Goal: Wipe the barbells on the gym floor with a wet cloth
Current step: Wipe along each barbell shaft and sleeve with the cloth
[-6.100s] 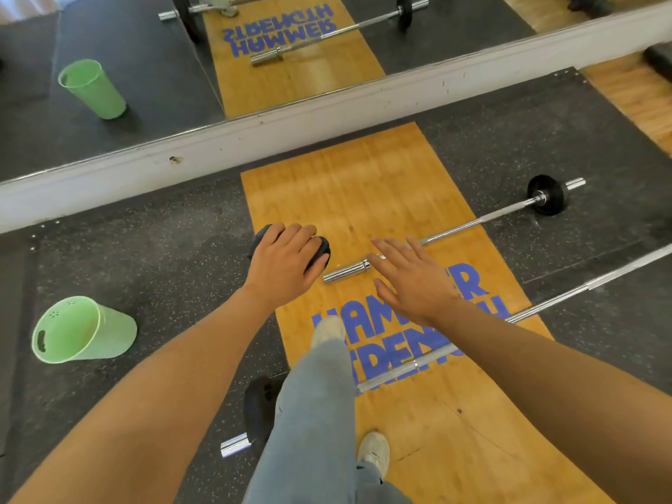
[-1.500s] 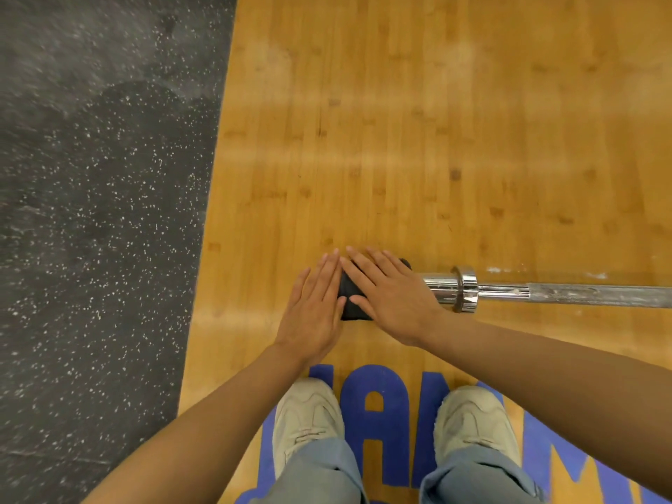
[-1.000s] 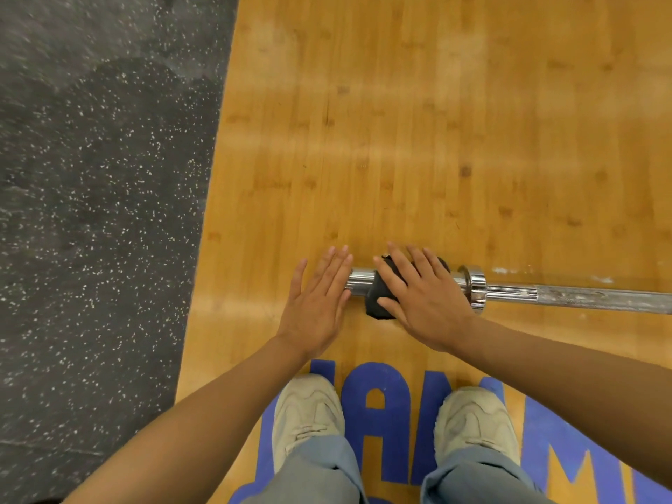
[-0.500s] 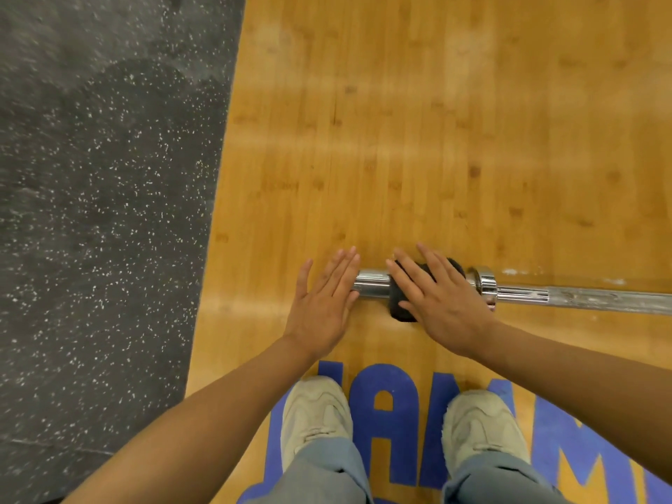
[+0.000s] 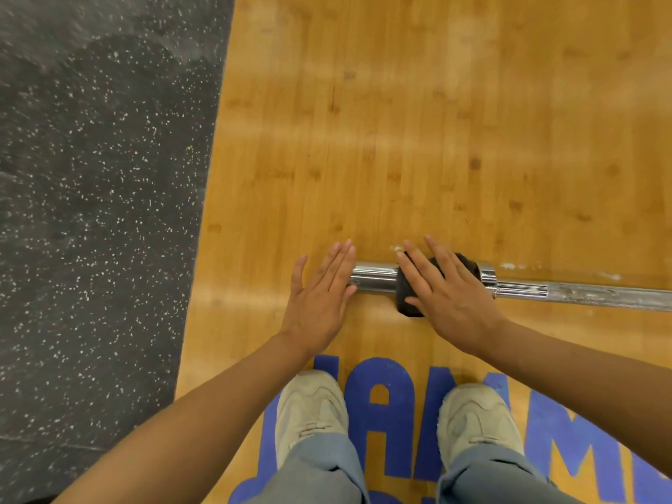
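Step in hand: wiping the sleeve end of one barbell (image 5: 582, 294), which lies flat on the wooden platform (image 5: 436, 121) running left-right, just beyond the person's shoes (image 5: 312, 409). Its left end is near the platform's left edge, w/ the shaft going off frame to the right.

Right hand (image 5: 447, 289): fingers straight and spread a little, palm flat down on a dark cloth (image 5: 407, 303) that drapes over the sleeve just left of the collar (image 5: 487, 276). Cloth is pressed onto the metal, not pinched; can't tell if the thumb hooks under it. Cloth hangs to the near side & touches the floor.

Left hand (image 5: 320, 296): also flat, fingers together & straight, resting against the very end of the sleeve (image 5: 374, 278), prob bracing the bar so it won't roll or slide. It holds nothing.

Bare chrome shows betw the two hands. Shaft right of the collar looks dull w/ white smears, so I'd say most of this bar isn't clean yet; task is early on.

Next move, as I judge it: get the cloth over the collar step and along the shaft to the right. That needs firm downward pressure, prob wrapping the cloth round the bar to reach the underside, and shuffling the feet right since the shaft runs beyond arm's reach. Risk: the bar rolls away if the left hand lifts off

Speckled rubber mat (image 5: 91, 212) lies to the left; blue lettering (image 5: 381, 423) under the feet
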### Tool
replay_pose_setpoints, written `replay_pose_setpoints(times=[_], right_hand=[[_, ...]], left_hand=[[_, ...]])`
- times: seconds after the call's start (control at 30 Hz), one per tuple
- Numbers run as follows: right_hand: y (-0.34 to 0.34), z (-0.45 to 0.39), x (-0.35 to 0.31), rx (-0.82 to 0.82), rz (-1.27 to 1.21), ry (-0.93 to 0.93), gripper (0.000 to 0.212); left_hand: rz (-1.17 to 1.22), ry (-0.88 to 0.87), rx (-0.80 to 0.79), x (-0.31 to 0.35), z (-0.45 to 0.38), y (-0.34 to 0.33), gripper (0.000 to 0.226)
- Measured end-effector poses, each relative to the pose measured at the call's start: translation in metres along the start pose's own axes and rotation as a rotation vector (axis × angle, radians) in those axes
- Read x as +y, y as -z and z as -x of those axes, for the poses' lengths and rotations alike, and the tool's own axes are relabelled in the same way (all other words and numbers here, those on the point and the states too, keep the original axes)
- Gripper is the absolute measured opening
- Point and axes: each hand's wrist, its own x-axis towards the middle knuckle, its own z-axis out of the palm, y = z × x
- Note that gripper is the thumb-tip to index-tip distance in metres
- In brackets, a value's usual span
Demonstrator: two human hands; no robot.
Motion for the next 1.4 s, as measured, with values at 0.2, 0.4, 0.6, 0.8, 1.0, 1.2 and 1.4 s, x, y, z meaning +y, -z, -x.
replay_pose_setpoints(times=[0.2, 0.4, 0.6, 0.8, 1.0, 1.2, 1.4], right_hand=[[-0.001, -0.036, -0.031, -0.051, -0.049, -0.028, 0.068], [0.002, -0.005, -0.007, 0.032, -0.076, -0.012, 0.065], [-0.003, -0.007, -0.027, 0.017, -0.084, -0.076, 0.057], [0.000, -0.046, -0.047, 0.017, -0.151, -0.061, 0.062], [-0.002, 0.001, -0.015, 0.077, -0.021, 0.003, 0.074], [-0.001, -0.023, -0.037, -0.015, 0.007, -0.117, 0.061], [-0.002, 0.007, -0.003, 0.059, -0.044, 0.017, 0.057]], left_hand=[[0.014, -0.007, -0.027, -0.004, -0.002, 0.003, 0.052], [0.020, 0.013, 0.007, -0.003, -0.001, 0.002, 0.053], [-0.008, 0.007, 0.017, -0.002, 0.003, -0.001, 0.052], [-0.060, -0.016, 0.030, -0.006, 0.004, -0.002, 0.053], [-0.100, -0.041, 0.081, -0.003, 0.003, -0.005, 0.051], [-0.162, -0.088, 0.116, -0.002, 0.002, -0.005, 0.050], [-0.191, -0.157, 0.135, -0.005, -0.002, -0.004, 0.050]])
